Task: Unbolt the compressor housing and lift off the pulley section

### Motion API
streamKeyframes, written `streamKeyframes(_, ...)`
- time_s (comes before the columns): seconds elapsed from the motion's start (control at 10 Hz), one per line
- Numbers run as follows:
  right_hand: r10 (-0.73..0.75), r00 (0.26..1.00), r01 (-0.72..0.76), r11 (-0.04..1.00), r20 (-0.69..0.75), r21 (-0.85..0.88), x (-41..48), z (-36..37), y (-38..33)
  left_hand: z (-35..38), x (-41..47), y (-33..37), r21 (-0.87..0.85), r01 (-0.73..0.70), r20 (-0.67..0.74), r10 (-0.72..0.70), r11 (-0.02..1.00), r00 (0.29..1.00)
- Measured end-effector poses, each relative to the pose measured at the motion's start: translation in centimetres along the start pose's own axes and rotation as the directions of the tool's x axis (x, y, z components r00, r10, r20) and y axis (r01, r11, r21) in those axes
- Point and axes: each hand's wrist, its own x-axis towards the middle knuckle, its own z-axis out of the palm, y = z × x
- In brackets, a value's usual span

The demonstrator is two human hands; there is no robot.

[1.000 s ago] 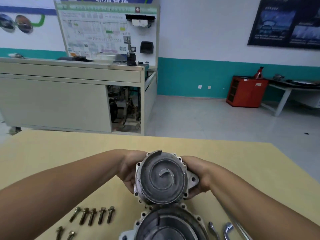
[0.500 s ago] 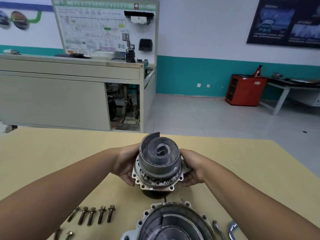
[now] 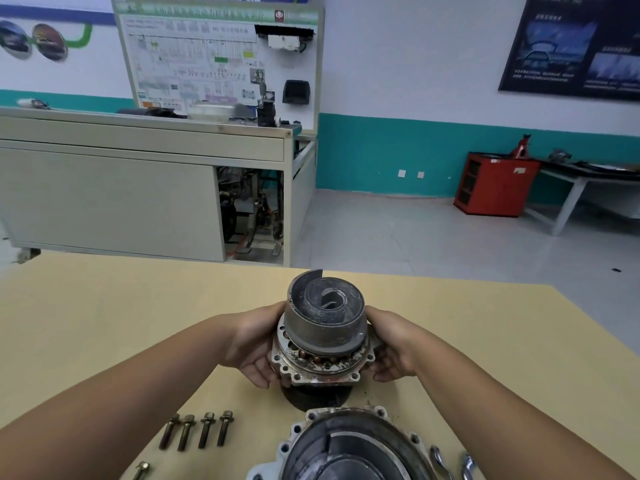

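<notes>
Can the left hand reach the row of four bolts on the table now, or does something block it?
Probably yes, once it lets go. The left hand is busy gripping the pulley section together with the right hand. The four bolts lie uncovered just below its forearm, with nothing between.

No writing could be read with any certainty. The white training board (image 3: 221, 53) behind the cabinet carried a green header strip of characters, a small red emblem (image 3: 279, 15) and a printed diagram, all too blurred to make out. The dark poster (image 3: 571, 46) on the wall had pale lines of text, equally illegible. The banner characters above the board were cut off.
</notes>
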Motion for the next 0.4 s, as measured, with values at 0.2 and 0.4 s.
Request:
streamKeyframes(0.2,-0.132,0.982,0.140,0.989,-0.138,0.052,-1.8,-0.4,1.3,1.2,-0.9,-1.4,-0.035,-0.022,-0.263,0.012,0.999,0.965)
streamKeyframes(0.4,-0.273,0.938,0.294,0.953,-0.214,0.074,-6.4,-2.3,5.0,3.2,-2.8,-4.8,0.002,-0.120,-0.473,0.107,0.993,0.874)
